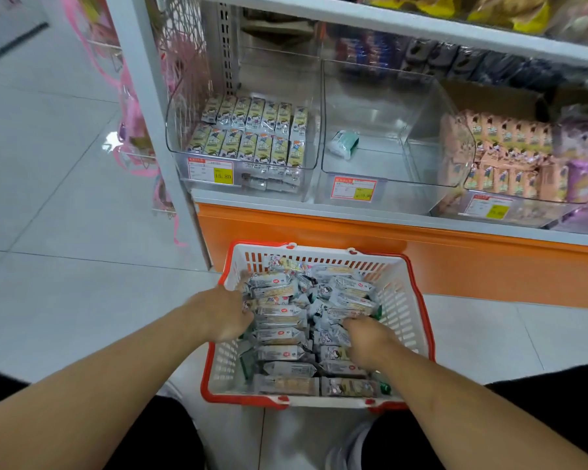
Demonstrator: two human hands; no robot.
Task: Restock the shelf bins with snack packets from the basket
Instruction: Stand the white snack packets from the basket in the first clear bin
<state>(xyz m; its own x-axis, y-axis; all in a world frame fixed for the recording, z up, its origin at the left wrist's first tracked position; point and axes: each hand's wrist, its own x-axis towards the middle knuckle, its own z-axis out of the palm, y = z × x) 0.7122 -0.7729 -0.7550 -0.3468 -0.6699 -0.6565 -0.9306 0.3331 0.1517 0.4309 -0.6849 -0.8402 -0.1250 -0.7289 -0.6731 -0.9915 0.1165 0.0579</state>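
Observation:
A white basket with an orange rim [411, 300] stands on the floor below the shelf, full of several silver snack packets [280, 334]. My left hand [226, 313] reaches into the basket's left side, fingers curled into the packets. My right hand [365, 337] digs into the pile at the right, its fingertips hidden among packets. Above, a clear left bin [184, 106] holds rows of upright yellow-green packets. The clear middle bin [421, 106] holds a single green-white packet [345, 144].
A bin at the right [510, 154] is filled with peach-coloured packets, with purple packs beside it. An orange base panel [353, 239] runs under the shelf. Pink ribbons hang on a rack at the left [133, 123]. Grey tiled floor surrounds the basket.

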